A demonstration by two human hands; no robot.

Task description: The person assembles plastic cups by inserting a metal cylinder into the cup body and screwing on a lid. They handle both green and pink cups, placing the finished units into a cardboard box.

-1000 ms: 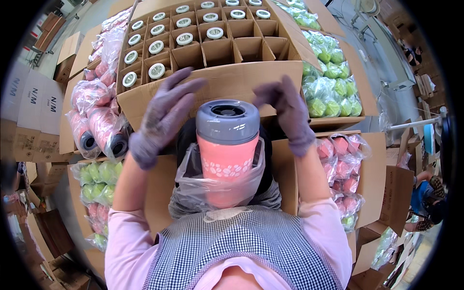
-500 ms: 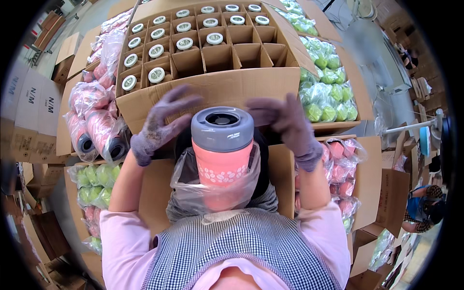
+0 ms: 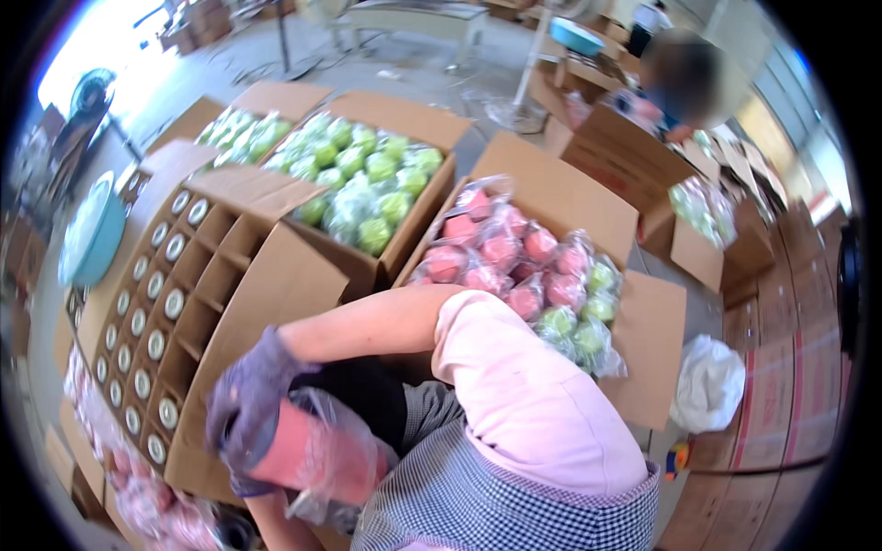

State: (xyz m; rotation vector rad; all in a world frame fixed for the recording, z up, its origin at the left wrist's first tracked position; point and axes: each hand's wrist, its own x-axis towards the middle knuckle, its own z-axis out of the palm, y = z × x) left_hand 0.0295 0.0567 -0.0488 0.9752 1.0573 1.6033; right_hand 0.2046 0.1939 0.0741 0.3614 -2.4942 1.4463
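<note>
My right hand (image 3: 253, 404), in a purple-grey glove, is closed over the grey lid end of a pink tumbler (image 3: 312, 450). The tumbler is tilted in the view, its body partly wrapped in a clear plastic bag (image 3: 344, 459), against my lap. At the lid's lower side is my left hand (image 3: 243, 482), also gloved; its fingers are hidden behind the tumbler and my right hand. Beside both hands stands a divided carton (image 3: 220, 349) holding several upright tumblers with round pale tops, some cells bare.
To the right, an open carton holds bagged pink and green items (image 3: 501, 248). Beyond it are cartons of bagged green items (image 3: 354, 170). Bagged pink tumblers (image 3: 152, 505) lie lower left. A blue basin (image 3: 95, 230), a white sack (image 3: 707, 384) and another person (image 3: 680, 83) are farther off.
The view has swung to the right. My hands, apart and beside the tumbler before, have come in to its lid, and my right hand has closed on it.
</note>
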